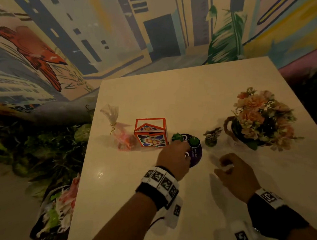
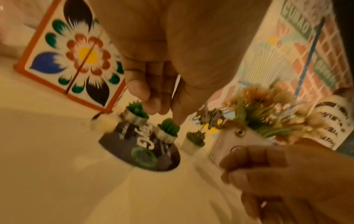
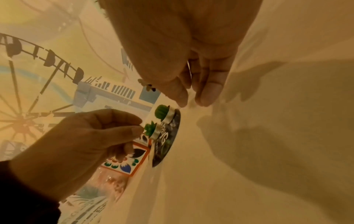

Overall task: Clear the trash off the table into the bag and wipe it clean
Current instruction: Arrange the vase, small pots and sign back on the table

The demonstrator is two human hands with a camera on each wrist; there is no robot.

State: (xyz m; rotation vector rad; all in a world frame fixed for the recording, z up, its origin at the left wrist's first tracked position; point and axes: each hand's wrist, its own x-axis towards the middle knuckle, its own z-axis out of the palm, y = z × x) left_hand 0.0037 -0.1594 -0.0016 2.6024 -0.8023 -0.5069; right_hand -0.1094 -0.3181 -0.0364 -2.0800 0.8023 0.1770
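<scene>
At centre frame on the counter point(image 1: 171, 93), the left hand point(image 1: 174, 158) pinches a small green cactus candle point(image 3: 150, 129) over a dark disc point(image 1: 197, 155); the right hand point(image 1: 235, 176) hovers loosely curled, holding nothing.

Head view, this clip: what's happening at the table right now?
A person stands over a white table. Their left hand reaches to two small green cactus candles standing on a dark round coaster, fingertips at the left candle; a firm grip isn't clear. The right hand hovers nearby, fingers loosely curled, holding nothing visible. A floral box, a cellophane packet, a tiny potted plant and a flower basket sit on the table. A trash bag lies on the floor, left.
</scene>
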